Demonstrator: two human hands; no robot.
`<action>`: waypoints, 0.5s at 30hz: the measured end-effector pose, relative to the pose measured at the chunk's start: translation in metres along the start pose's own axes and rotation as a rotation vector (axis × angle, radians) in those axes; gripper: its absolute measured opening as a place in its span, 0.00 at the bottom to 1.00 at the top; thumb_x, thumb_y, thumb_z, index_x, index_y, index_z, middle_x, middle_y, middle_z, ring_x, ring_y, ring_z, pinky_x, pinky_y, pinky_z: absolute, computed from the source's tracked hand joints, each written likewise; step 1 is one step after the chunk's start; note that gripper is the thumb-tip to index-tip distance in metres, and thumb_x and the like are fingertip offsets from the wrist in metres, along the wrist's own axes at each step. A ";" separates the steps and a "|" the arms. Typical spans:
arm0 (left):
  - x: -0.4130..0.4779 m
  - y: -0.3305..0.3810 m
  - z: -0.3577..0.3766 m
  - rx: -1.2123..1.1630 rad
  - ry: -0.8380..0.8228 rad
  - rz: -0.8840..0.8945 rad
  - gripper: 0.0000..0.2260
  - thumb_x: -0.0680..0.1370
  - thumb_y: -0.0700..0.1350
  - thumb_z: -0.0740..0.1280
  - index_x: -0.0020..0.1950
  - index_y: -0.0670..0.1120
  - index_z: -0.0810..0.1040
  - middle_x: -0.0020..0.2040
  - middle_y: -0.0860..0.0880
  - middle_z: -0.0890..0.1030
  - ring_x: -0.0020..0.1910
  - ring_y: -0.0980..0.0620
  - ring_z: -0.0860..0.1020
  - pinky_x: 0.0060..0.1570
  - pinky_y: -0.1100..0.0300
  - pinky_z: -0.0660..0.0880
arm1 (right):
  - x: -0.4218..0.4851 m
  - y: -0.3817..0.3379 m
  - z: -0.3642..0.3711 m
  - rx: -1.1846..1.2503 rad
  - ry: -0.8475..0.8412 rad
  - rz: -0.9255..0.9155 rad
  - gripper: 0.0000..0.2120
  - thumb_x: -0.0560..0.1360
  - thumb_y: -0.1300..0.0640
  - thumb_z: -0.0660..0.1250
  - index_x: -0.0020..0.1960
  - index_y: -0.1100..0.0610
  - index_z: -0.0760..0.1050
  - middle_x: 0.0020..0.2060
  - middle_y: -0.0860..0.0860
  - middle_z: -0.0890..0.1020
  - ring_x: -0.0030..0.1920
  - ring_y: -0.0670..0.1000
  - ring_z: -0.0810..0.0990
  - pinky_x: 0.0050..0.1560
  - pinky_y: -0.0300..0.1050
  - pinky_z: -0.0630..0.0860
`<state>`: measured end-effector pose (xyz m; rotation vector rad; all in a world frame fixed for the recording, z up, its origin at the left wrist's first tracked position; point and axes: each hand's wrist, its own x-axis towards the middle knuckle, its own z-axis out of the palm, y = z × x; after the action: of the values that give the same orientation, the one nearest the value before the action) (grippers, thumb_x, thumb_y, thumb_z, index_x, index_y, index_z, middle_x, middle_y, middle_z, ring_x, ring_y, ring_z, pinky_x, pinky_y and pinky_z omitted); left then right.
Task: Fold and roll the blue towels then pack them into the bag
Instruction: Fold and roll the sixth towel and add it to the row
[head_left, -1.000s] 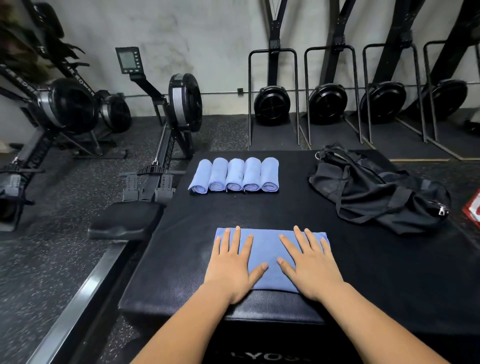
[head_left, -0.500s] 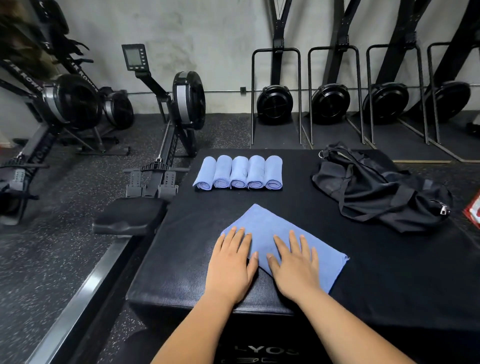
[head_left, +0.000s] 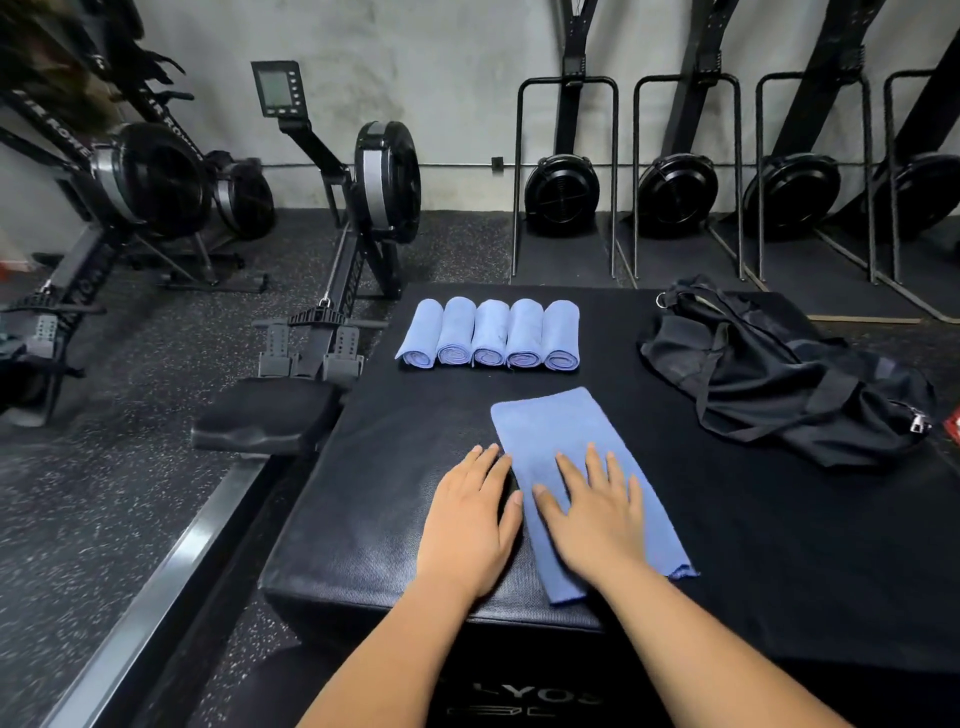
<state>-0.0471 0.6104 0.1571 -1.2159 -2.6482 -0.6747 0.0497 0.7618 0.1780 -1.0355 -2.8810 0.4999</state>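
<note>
A folded blue towel (head_left: 566, 431) lies as a long strip on the black padded box (head_left: 395, 467), running from the near edge away from me. My right hand (head_left: 597, 512) lies flat on the towel's near half with fingers spread. My left hand (head_left: 470, 525) rests flat on the box just left of the towel, its fingertips at the towel's left edge. Several rolled blue towels (head_left: 491, 340) sit side by side in a row at the far side of the box. A black duffel bag (head_left: 779, 374) lies crumpled at the right.
A rowing machine (head_left: 358, 218) with its black seat (head_left: 267, 410) stands close against the box's left side. More rowers stand at far left, and several upright black machines (head_left: 561, 192) line the back wall. The floor is speckled rubber.
The flat towel has been turned from lying crosswise to running lengthwise away from me. My left hand slid off it onto the box; my right hand stayed on it.
</note>
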 end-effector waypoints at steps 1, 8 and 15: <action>0.000 -0.001 0.000 -0.034 0.010 -0.012 0.26 0.86 0.60 0.51 0.80 0.51 0.68 0.83 0.52 0.65 0.83 0.52 0.57 0.80 0.55 0.56 | 0.002 -0.011 -0.001 0.093 -0.035 0.045 0.33 0.81 0.30 0.46 0.84 0.40 0.53 0.85 0.48 0.46 0.84 0.53 0.40 0.82 0.57 0.37; -0.001 -0.003 -0.006 -0.093 -0.021 0.068 0.25 0.85 0.58 0.56 0.81 0.51 0.67 0.83 0.56 0.63 0.84 0.56 0.54 0.80 0.53 0.58 | 0.001 0.020 -0.009 -0.179 0.048 -0.210 0.36 0.79 0.33 0.35 0.84 0.41 0.53 0.85 0.49 0.47 0.84 0.54 0.43 0.82 0.56 0.45; -0.002 0.001 -0.006 0.116 -0.241 0.238 0.32 0.85 0.65 0.49 0.86 0.52 0.55 0.86 0.58 0.49 0.84 0.55 0.40 0.83 0.49 0.47 | -0.001 0.027 -0.001 -0.158 0.002 -0.169 0.35 0.79 0.31 0.36 0.84 0.39 0.45 0.85 0.47 0.42 0.84 0.50 0.37 0.83 0.56 0.41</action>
<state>-0.0452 0.6066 0.1617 -1.6339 -2.6176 -0.3508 0.0670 0.7812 0.1707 -0.7974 -3.0104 0.2650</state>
